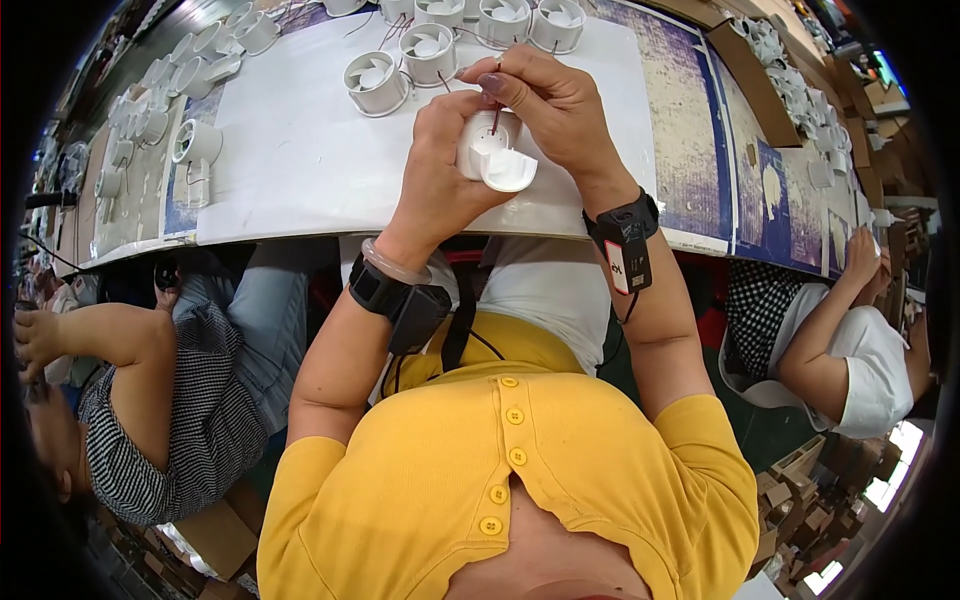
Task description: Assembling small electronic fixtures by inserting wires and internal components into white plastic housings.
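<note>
Above the white tabletop (300,170), the left hand (440,160) is gripping a small white plastic fan housing (492,158), seemingly light, stiff and best held by its round body, while the right hand (550,105) is pinching a thin red wire (496,120).

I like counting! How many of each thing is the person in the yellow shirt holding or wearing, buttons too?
White fan part, in left hand: 1
Thin red wire, in right hand: 1
Black wrist bands: 2
Clear bangle: 1
Yellow buttons: 5
Total: 10
</note>
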Tool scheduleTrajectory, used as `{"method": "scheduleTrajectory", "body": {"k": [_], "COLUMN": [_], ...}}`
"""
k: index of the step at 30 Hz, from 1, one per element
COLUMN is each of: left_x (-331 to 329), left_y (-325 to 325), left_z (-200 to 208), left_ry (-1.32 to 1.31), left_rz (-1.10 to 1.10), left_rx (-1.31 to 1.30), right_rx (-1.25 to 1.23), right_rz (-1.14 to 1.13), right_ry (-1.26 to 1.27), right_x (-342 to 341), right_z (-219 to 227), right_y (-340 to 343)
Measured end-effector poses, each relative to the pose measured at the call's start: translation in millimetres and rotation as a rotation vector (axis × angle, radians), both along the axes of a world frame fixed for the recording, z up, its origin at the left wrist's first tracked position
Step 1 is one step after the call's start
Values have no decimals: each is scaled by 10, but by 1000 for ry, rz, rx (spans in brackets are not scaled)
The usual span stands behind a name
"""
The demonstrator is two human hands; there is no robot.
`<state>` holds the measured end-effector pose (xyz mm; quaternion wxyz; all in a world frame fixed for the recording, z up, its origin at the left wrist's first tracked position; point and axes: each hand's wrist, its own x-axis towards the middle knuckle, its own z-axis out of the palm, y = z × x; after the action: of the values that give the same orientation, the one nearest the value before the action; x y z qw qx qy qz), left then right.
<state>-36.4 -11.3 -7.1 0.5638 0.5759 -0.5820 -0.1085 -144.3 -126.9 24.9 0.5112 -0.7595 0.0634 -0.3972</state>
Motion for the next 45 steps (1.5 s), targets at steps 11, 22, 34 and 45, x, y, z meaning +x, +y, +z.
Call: {"method": "scheduleTrajectory", "body": {"k": [11,22,34,45], "left_x": [38,-61,-49,-67], "left_y": [7,-81,-94,-85], "left_z": [-20,-16,-93,-72], "left_ry": [-8,176,76,147], "left_rz": [-103,-111,-61,-65], "left_rx": [71,-74,-23,0], "right_rx": [69,488,454,471], "right_rz": [-19,245,156,173], "right_ry": [43,30,126,157], "right_x": [22,-6,9,26], "right_z": [-43,-96,-153,-165], "right_y": [12,13,22,-7]}}
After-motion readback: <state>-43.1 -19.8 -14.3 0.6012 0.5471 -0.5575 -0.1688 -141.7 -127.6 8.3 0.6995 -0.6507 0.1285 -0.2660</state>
